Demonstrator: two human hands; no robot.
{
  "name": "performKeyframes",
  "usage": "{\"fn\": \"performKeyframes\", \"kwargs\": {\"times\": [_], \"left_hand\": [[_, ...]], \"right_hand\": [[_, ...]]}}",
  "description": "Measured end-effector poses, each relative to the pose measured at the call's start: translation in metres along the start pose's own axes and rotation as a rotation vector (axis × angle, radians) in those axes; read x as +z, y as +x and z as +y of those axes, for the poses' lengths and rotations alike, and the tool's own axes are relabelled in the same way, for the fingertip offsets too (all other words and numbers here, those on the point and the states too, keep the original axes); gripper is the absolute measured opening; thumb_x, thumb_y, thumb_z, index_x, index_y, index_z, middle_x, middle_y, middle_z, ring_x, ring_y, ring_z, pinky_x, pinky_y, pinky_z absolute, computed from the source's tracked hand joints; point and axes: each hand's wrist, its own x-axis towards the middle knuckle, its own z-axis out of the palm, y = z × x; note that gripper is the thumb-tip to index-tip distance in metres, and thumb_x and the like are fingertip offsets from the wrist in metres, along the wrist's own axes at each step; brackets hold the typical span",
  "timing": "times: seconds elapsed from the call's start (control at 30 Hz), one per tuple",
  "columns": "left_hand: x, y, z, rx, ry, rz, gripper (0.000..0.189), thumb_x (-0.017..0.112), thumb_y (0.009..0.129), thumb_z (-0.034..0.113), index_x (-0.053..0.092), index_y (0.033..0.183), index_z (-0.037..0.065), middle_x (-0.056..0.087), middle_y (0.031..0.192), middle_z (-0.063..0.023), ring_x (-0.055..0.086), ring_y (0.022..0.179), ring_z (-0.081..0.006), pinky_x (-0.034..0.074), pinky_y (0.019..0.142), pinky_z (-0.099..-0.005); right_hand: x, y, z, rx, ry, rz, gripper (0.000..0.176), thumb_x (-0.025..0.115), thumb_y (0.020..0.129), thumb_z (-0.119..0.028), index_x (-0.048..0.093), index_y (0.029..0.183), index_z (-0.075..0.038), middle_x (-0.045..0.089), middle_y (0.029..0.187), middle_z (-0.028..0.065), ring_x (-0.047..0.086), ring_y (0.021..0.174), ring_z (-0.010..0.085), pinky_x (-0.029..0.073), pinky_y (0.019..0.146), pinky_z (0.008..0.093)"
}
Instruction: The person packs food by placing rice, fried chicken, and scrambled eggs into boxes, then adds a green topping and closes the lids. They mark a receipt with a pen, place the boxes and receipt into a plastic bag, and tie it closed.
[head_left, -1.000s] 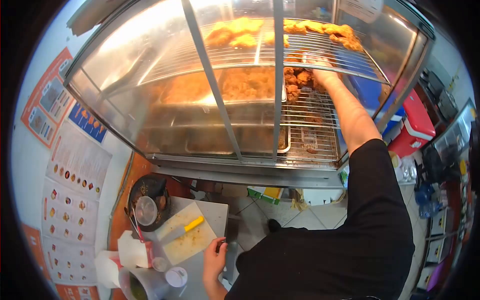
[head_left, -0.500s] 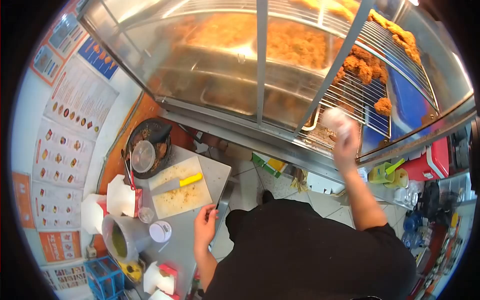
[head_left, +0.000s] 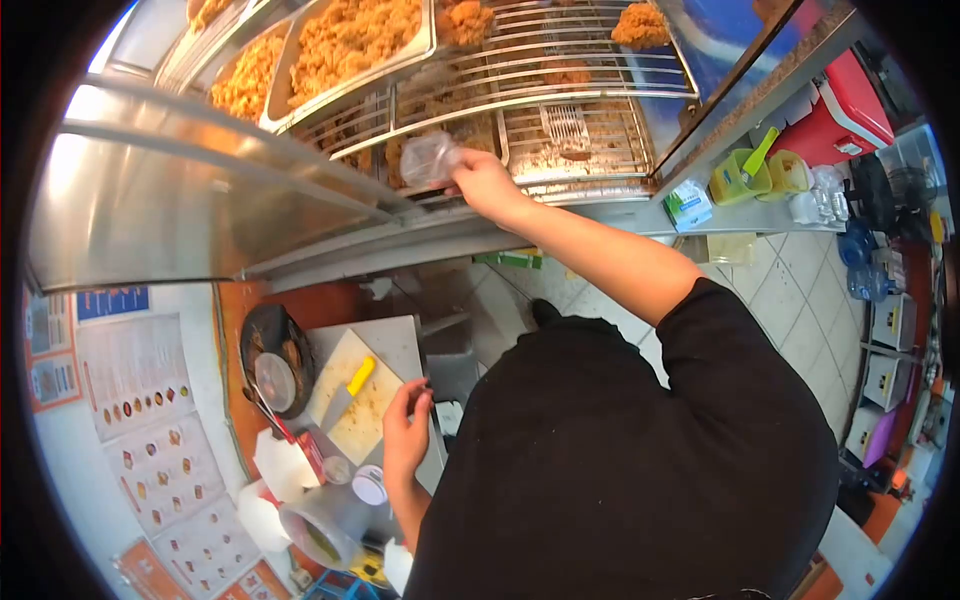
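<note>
My right hand (head_left: 485, 183) reaches to the front edge of the warming cabinet, its fingers closed on a clear plastic bag (head_left: 428, 160). Just behind it are the wire racks (head_left: 520, 95), and a tray of fried pieces (head_left: 355, 50) lies beyond to the left. One fried chicken piece (head_left: 641, 26) rests on the upper rack at the right. My left hand (head_left: 407, 432), its fingers curled, hovers by the steel counter's edge, near the cutting board (head_left: 372, 420) with a yellow-handled knife (head_left: 361, 376); a small dark thing shows at its fingertips, too small to name.
A black mortar (head_left: 296, 345) holding a clear lid stands at the counter's far left. White boxes (head_left: 285, 465), a bucket (head_left: 325, 530) and a white-lidded jar (head_left: 370, 485) sit nearer. Beyond the right arm are green tubs (head_left: 740, 178) and a red cooler (head_left: 855, 105).
My right hand has moved left along the cabinet with the bag. The view has turned, and the cabinet's glass panel now stands further left, with the racks more exposed.
</note>
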Motion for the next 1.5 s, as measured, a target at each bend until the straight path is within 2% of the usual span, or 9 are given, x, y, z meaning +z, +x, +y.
{"fn": "performKeyframes", "kwargs": {"times": [0.17, 0.27, 0.33, 0.63, 0.93, 1.1, 1.23, 1.37, 1.5], "left_hand": [[-0.002, -0.010, 0.003, -0.032, 0.031, 0.049, 0.026, 0.058, 0.100, 0.008, 0.061, 0.124, 0.000, 0.069, 0.101, -0.0096, 0.065, 0.093, -0.0159, 0.052, 0.086, -0.0309], [-0.001, -0.024, 0.008, -0.080, 0.005, 0.124, 0.027, 0.058, 0.100, 0.010, 0.061, 0.125, 0.000, 0.069, 0.101, -0.0097, 0.065, 0.093, -0.0163, 0.052, 0.086, -0.0309], [-0.001, -0.038, 0.001, -0.107, -0.028, 0.180, 0.027, 0.057, 0.101, 0.010, 0.061, 0.125, -0.001, 0.069, 0.101, -0.0101, 0.065, 0.092, -0.0163, 0.052, 0.085, -0.0309], [0.020, -0.117, -0.049, -0.367, -0.217, 0.556, 0.026, 0.060, 0.100, 0.013, 0.062, 0.123, 0.001, 0.068, 0.096, -0.0070, 0.064, 0.086, -0.0133, 0.052, 0.079, -0.0279], [0.040, -0.156, -0.045, -0.403, -0.405, 0.803, 0.026, 0.062, 0.099, 0.014, 0.063, 0.121, 0.000, 0.068, 0.095, -0.0079, 0.063, 0.086, -0.0156, 0.051, 0.078, -0.0307], [0.023, -0.163, -0.040, -0.480, -0.256, 0.689, 0.027, 0.062, 0.098, 0.016, 0.063, 0.122, 0.002, 0.071, 0.100, -0.0116, 0.065, 0.087, -0.0198, 0.052, 0.080, -0.0325], [0.002, -0.173, -0.057, -0.424, -0.229, 0.633, 0.027, 0.062, 0.098, 0.013, 0.063, 0.122, 0.003, 0.071, 0.103, -0.0126, 0.067, 0.090, -0.0207, 0.053, 0.080, -0.0336], [-0.016, -0.192, -0.091, -0.410, -0.237, 0.518, 0.026, 0.059, 0.098, 0.008, 0.062, 0.123, 0.002, 0.070, 0.103, -0.0120, 0.066, 0.089, -0.0193, 0.053, 0.081, -0.0327], [-0.032, -0.223, -0.120, -0.410, -0.245, 0.418, 0.026, 0.059, 0.098, 0.009, 0.062, 0.123, 0.001, 0.070, 0.102, -0.0111, 0.066, 0.088, -0.0186, 0.053, 0.080, -0.0321]], "right_hand": [[0.007, 0.083, -0.019, -0.636, -0.735, 0.369, 0.027, 0.055, 0.093, -0.014, 0.071, 0.115, -0.010, 0.072, 0.100, 0.0196, 0.065, 0.101, 0.0403, 0.051, 0.091, 0.0440], [0.036, 0.143, -0.011, -0.869, -1.084, 0.158, 0.025, 0.059, 0.094, -0.022, 0.072, 0.112, -0.011, 0.070, 0.109, 0.0197, 0.063, 0.107, 0.0377, 0.049, 0.095, 0.0471], [0.066, 0.181, 0.013, -0.975, -1.024, 0.093, 0.022, 0.057, 0.100, -0.025, 0.070, 0.107, -0.009, 0.070, 0.091, 0.0136, 0.066, 0.084, 0.0321, 0.054, 0.080, 0.0444], [0.181, 0.221, 0.062, -0.759, -1.157, -0.133, 0.019, 0.059, 0.100, -0.023, 0.069, 0.106, -0.008, 0.069, 0.089, 0.0122, 0.065, 0.080, 0.0290, 0.055, 0.077, 0.0420], [0.123, 0.251, 0.044, -0.531, -1.019, -0.061, 0.017, 0.060, 0.099, -0.021, 0.068, 0.105, -0.007, 0.068, 0.087, 0.0109, 0.064, 0.076, 0.0258, 0.055, 0.074, 0.0397], [0.096, 0.276, 0.037, -0.236, -0.553, 0.066, 0.016, 0.061, 0.099, -0.020, 0.068, 0.104, -0.007, 0.067, 0.086, 0.0101, 0.063, 0.073, 0.0241, 0.056, 0.072, 0.0384], [0.049, 0.243, 0.029, 0.051, 0.117, 0.233, 0.015, 0.061, 0.099, -0.019, 0.067, 0.104, -0.007, 0.066, 0.085, 0.0095, 0.063, 0.071, 0.0227, 0.056, 0.071, 0.0373], [0.032, 0.112, -0.010, -0.040, 0.241, 0.487, 0.010, 0.064, 0.096, -0.012, 0.064, 0.104, -0.005, 0.063, 0.085, 0.0070, 0.058, 0.067, 0.0162, 0.056, 0.066, 0.0324], [-0.028, 0.005, -0.003, -0.196, 0.415, 0.247, 0.020, 0.068, 0.094, -0.012, 0.063, 0.111, -0.002, 0.067, 0.099, 0.0088, 0.066, 0.082, 0.0191, 0.059, 0.081, 0.0371]]}}
